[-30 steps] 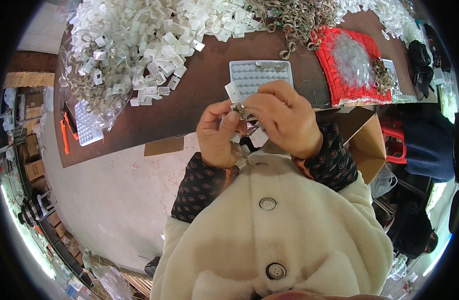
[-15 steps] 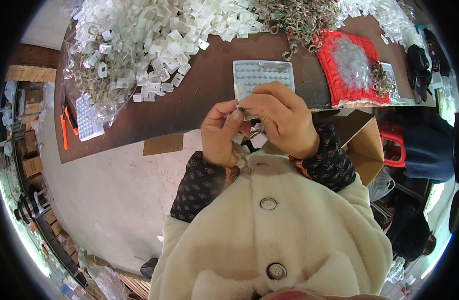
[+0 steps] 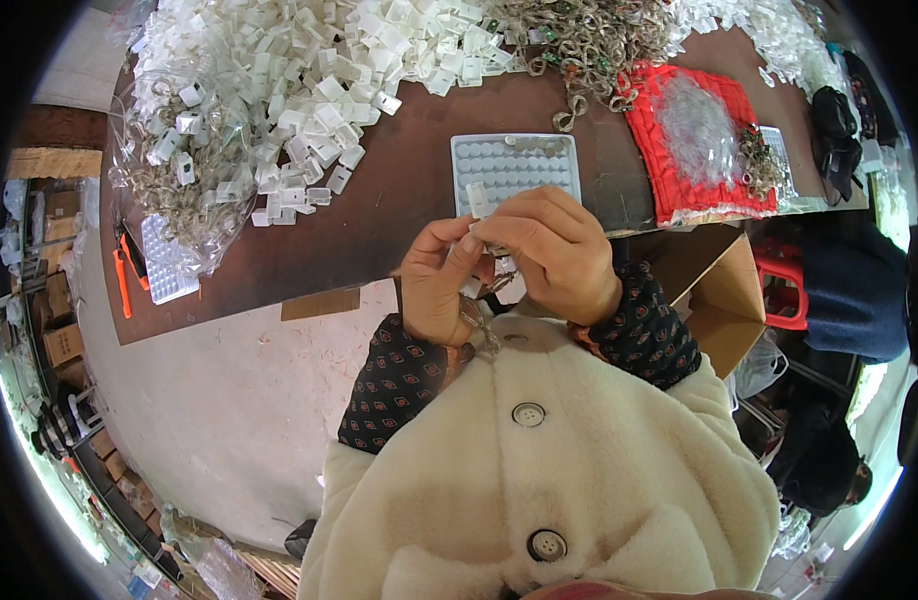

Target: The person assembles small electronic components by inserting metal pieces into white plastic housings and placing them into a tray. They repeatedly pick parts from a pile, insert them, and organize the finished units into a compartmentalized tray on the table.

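My left hand (image 3: 441, 287) and my right hand (image 3: 559, 245) meet in front of the cream coat, thumbs and fingers pinched together. A small white plastic case (image 3: 477, 200) sticks up from between their fingertips. Below it, a clear-jacketed wire (image 3: 479, 318) hangs along my left palm and wrist. The exact spot where the fingertips meet is partly hidden by my right fingers. Just beyond the hands, a white tray with rows of round hollows (image 3: 516, 165) lies on the brown table (image 3: 379, 215), a few small greyish pieces along its far edge.
White plastic cases (image 3: 319, 120) are heaped at the far left, beside a bag of wired pieces (image 3: 194, 150). Coiled wires (image 3: 589, 45) lie at the back. A red cloth (image 3: 664, 180) carries clear plastic bits. Orange-handled pliers (image 3: 122, 280) rest at the left edge. An open carton (image 3: 724, 290) stands right, below the table.
The view has shifted slightly, so the table items sit a little lower and to the left. Both hands keep their pinch on the case, with the fingers slightly shifted.
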